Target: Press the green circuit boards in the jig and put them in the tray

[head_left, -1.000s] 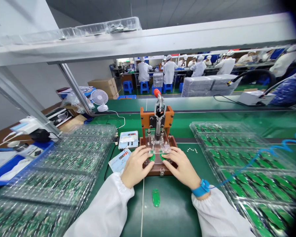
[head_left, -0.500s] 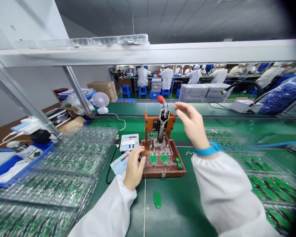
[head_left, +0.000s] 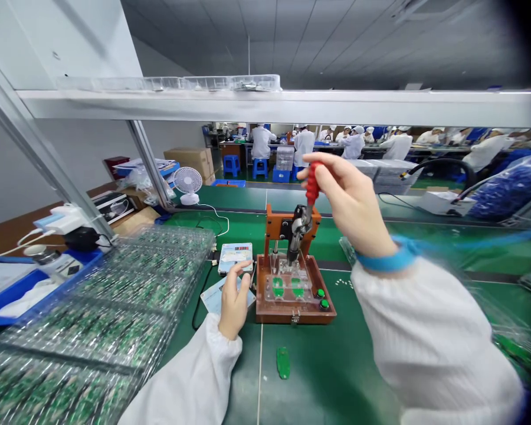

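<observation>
Right hand (head_left: pixel 351 198): closed around the red handle (head_left: pixel 312 184) of the toggle clamp (head_left: pixel 300 225); blue strap (head_left: pixel 389 255) at the wrist.
Left hand (head_left: pixel 234 304): empty, fingers loosely spread and slightly curled, just left of the fixture; contact with its edge cannot be told.
Change: half a second ago the right hand was free in the air beside the lever; now it grips the handle, which stands more upright.
Bearing: the clamp now appears under the right hand's control, with the boards clear of fingers.
Fixture (head_left: pixel 272 314): brown box with an orange frame, on the green surface (head_left: pixel 318 383).
Green boards (head_left: pixel 278 287): two, side by side in the fixture, at the clear plates.
Buttons (head_left: pixel 324 304): two, green, at the box's right front.
Loose board (head_left: pixel 283 362): one, green, flat on the surface in front of the box.
Display units: one (head_left: pixel 236 258) beside the box at left, another (head_left: pixel 219 298) tilted nearer the left hand.
Left tray (head_left: pixel 183 301): clear plastic, filled with boards.
Fan (head_left: pixel 187 182): white, behind the tray.
</observation>
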The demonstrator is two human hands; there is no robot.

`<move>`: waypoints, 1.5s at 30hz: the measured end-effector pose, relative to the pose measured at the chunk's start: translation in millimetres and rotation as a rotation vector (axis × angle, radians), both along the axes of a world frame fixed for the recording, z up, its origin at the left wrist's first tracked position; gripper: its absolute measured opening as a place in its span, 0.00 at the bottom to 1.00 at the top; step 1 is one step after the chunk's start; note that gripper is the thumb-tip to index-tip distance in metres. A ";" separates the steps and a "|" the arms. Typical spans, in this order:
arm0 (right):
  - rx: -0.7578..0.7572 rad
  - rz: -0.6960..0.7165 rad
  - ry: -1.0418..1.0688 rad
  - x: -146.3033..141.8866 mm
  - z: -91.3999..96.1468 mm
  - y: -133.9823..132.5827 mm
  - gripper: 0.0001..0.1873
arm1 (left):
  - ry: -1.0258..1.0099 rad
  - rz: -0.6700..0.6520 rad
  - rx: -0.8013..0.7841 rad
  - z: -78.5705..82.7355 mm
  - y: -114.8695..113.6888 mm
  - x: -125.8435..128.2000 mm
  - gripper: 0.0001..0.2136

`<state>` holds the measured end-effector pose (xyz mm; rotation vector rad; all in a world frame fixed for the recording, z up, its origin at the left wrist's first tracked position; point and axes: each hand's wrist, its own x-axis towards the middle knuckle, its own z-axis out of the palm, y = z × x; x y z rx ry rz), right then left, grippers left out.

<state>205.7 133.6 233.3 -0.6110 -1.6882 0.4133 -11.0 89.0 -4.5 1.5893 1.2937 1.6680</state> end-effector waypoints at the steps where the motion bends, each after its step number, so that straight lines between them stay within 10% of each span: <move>1: 0.059 -0.061 -0.026 -1.3 -7.5 -16.0 0.14 | -0.006 -0.002 -0.001 0.4 -0.4 0.1 0.20; 7: 0.210 -0.249 -0.129 -6.6 -62.6 -69.8 0.20 | 0.028 -0.027 0.001 0.4 -1.4 1.1 0.18; 19: 0.245 -0.141 -0.049 -5.9 -132.6 -57.9 0.28 | 0.103 -0.003 -0.025 0.2 -0.6 -0.4 0.14; 30: 0.146 -0.031 0.071 -9.3 -148.6 -53.9 0.31 | 0.654 0.130 -0.196 12.8 26.3 -59.5 0.17; 37: 0.168 -0.011 0.095 -11.9 -147.4 -53.6 0.33 | 1.107 -0.345 -0.681 34.0 46.7 -79.9 0.51; 45: 0.176 -0.024 0.083 -14.5 -146.1 -52.8 0.31 | 1.322 -0.432 -0.760 43.1 75.4 -73.2 0.64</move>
